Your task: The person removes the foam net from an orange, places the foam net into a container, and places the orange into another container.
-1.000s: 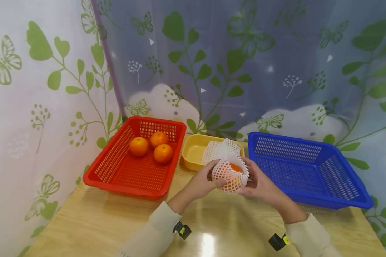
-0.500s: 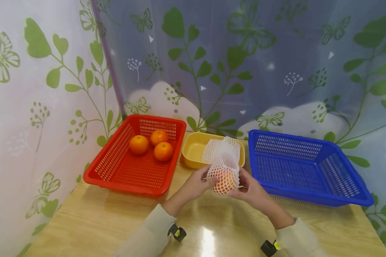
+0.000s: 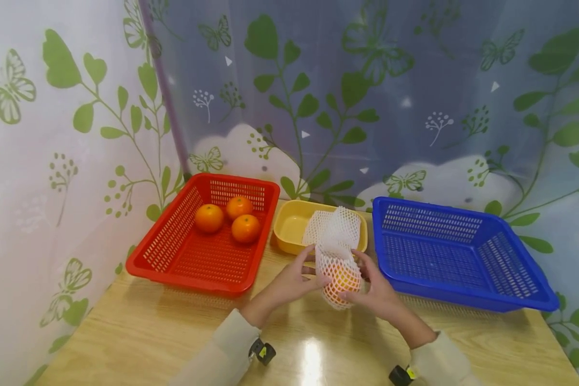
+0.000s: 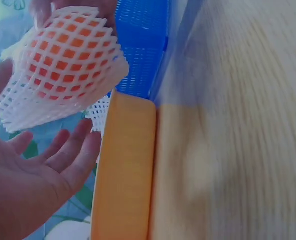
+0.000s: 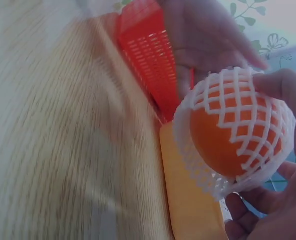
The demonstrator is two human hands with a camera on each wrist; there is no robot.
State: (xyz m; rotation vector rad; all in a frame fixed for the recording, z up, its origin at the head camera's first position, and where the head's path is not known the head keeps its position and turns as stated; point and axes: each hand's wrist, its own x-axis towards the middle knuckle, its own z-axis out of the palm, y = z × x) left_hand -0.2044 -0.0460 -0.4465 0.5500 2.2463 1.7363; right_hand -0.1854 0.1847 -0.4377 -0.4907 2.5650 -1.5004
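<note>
A white foam net sleeve [image 3: 329, 259] covers an orange [image 5: 212, 142], held above the table in front of the yellow tray. My right hand [image 3: 378, 292] grips the netted orange from the right, thumb across its near side and fingers behind. In the right wrist view, part of the orange shows bare at the sleeve's wide opening. On the other side is my left hand [image 3: 289, 281], its thumb tip right at the net. The left wrist view shows its fingers [image 4: 70, 155] spread and loosely bent, apart from the fruit.
The yellow tray [image 3: 289, 228], with more white foam nets [image 3: 338, 222] in it, stands at the back middle. At left is a red basket [image 3: 200, 271] with three oranges [image 3: 245, 229]. A blue basket [image 3: 434, 262] stands at right. A patterned curtain [image 3: 289, 96] hangs behind the table.
The netted orange has turned and come slightly lower, toward me; its bare patch no longer shows in the head view. The left fingers have loosened from it, while the right hand keeps holding.
</note>
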